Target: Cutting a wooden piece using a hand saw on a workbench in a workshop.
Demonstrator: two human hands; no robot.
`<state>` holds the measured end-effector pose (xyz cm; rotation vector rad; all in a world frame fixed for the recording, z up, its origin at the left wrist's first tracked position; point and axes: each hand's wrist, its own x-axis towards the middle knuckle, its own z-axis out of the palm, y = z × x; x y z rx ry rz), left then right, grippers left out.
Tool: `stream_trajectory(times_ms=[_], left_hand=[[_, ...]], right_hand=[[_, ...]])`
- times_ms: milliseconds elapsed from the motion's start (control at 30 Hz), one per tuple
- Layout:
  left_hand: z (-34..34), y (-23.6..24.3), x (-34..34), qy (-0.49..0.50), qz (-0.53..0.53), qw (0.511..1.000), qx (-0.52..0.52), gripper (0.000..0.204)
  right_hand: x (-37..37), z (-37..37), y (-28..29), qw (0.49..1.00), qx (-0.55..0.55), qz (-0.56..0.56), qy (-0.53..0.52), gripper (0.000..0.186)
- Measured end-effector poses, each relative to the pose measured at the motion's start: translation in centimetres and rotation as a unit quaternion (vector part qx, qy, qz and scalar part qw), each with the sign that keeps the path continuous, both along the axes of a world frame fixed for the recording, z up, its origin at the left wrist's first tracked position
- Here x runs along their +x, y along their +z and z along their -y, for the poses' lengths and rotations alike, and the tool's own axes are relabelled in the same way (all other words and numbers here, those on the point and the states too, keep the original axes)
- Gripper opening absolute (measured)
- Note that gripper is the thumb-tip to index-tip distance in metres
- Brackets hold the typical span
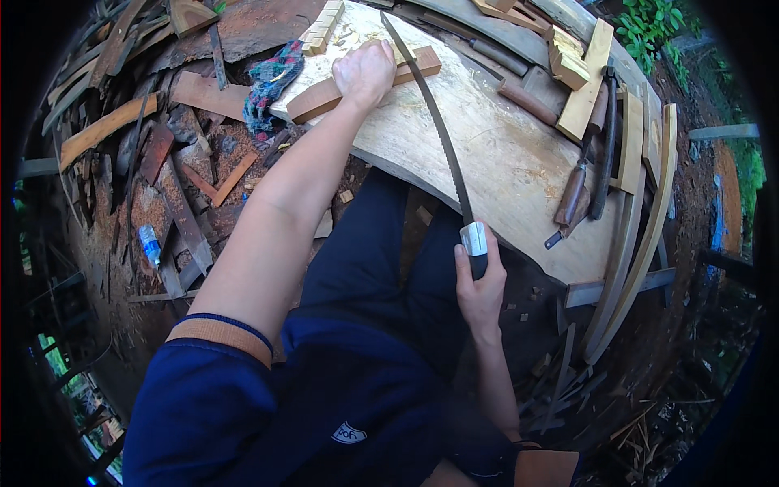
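Note:
My right hand (483, 284) is closed round the dark handle of a curved pruning saw (442, 134), which has a silver collar. Its long toothed blade points away from me and passes over the right part of a reddish-brown wooden bar (316, 101). Whether the teeth touch wood, I cannot tell. On the far side of the workbench (487, 162), my left hand (365, 73) is clenched on a pale wood piece (401, 53) at the brown bar. Most of that pale piece is hidden under the fist.
A notched pale block (323, 28) and a plaid cloth (273, 81) lie beyond my left arm. At right are a wooden-handled tool (570, 195), a pale board (588, 81) and long curved strips (649, 235). Scrap wood (122, 126) and a plastic bottle (150, 245) litter the left ground.

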<state>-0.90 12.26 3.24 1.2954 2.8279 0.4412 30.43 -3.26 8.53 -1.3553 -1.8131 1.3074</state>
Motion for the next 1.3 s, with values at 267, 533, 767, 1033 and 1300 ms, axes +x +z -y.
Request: stream_trajectory(times_ms=[267,533,767,1033,1300], left_hand=[[1.5,0.4,-0.7,-0.060,-0.045,0.997,0.026,0.059],[0.5,-0.7,0.2,-0.047,-0.039,0.998,0.025,0.052],[1.6,0.2,0.0,-0.082,-0.071,0.992,0.057,0.050],[1.2,-0.1,0.2,-0.095,-0.048,0.994,0.025,0.043],[1.9,-0.7,0.8,-0.149,-0.091,0.982,0.071,0.037]], right_hand=[[0.7,-0.3,2.5,0.994,0.061,0.027,0.085,0.050],[-6.2,-5.3,-3.1,0.997,0.063,-0.017,0.038,0.048],[1.4,0.7,-1.1,0.998,0.031,-0.002,0.059,0.048],[-7.0,-5.5,-2.9,0.999,0.017,-0.005,0.048,0.051],[-5.7,-1.5,-2.3,0.999,0.014,-0.012,0.034,0.054]])
